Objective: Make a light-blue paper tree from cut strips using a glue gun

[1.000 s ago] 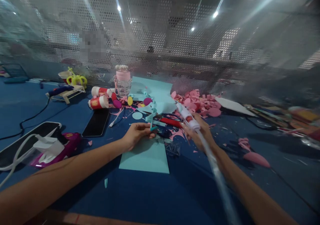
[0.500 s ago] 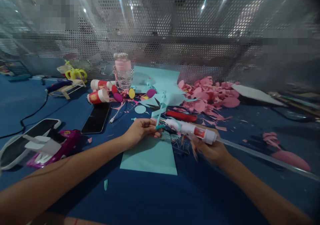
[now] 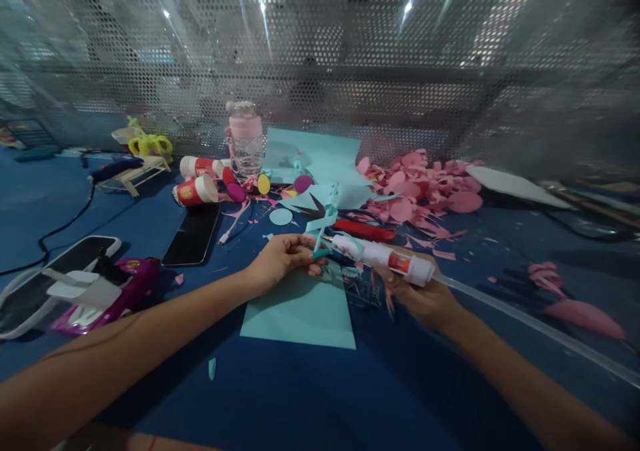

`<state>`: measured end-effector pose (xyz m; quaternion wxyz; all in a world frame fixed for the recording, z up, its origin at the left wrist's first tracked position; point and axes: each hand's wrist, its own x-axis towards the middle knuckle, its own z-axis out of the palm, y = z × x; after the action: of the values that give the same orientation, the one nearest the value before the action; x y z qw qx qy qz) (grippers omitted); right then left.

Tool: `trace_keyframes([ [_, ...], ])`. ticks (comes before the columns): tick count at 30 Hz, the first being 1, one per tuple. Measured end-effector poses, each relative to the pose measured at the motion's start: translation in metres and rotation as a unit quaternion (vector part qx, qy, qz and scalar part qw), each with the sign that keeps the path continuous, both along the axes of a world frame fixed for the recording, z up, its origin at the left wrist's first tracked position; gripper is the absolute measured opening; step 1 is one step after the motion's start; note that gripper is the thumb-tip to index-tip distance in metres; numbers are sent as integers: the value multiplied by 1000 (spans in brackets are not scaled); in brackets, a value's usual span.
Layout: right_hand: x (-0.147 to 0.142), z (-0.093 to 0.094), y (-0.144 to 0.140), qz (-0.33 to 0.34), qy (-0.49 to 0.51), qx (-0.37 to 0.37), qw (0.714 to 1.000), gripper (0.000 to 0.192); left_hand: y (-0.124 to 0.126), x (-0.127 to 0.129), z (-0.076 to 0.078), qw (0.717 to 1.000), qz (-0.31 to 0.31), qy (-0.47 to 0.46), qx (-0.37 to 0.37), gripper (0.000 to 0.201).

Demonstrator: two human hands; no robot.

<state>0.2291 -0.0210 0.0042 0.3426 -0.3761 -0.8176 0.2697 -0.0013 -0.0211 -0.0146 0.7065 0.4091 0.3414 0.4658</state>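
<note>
My left hand (image 3: 281, 263) is closed in a pinch on a curled light-blue paper strip (image 3: 321, 224), with a darker teal edge at the fingertips. My right hand (image 3: 423, 302) grips a white hot glue gun (image 3: 370, 252) shaped like a thick pen. Its metal tip meets or nearly meets the strip; exact contact is unclear. A long clear glue stick (image 3: 525, 324) runs out of its rear end. Beneath both hands lies a light-blue paper sheet (image 3: 300, 317) on the blue table (image 3: 250, 404). Red-handled scissors (image 3: 364, 229) rest just behind, blades partly covered by paper.
Pink paper cutouts (image 3: 413, 187) are heaped at the back right. Behind stand a pink-lidded bottle (image 3: 247, 137) and a large light-blue sheet (image 3: 313, 151). To the left are red-and-white paper cups (image 3: 197, 191), a black phone (image 3: 193, 237) and a purple packet (image 3: 107, 297).
The view has shifted very slightly. Both hands keep their hold, and the glue gun's tip stays by the paper strip.
</note>
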Motion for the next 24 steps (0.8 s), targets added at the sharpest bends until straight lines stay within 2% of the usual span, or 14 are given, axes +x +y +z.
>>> trace_keyframes([
  [5,-2,4,0,35,-4,13,999,20,0,0,1,1000,1,6,-3,28],
  [11,-2,5,0,10,1,2,1000,23,0,0,3,1000,-8,6,4,26],
  [19,-1,2,0,34,11,1,999,20,1,-1,1,1000,-5,10,3,24],
  [24,-1,-1,2,11,34,-12,999,19,0,-2,2,1000,-18,19,11,23],
])
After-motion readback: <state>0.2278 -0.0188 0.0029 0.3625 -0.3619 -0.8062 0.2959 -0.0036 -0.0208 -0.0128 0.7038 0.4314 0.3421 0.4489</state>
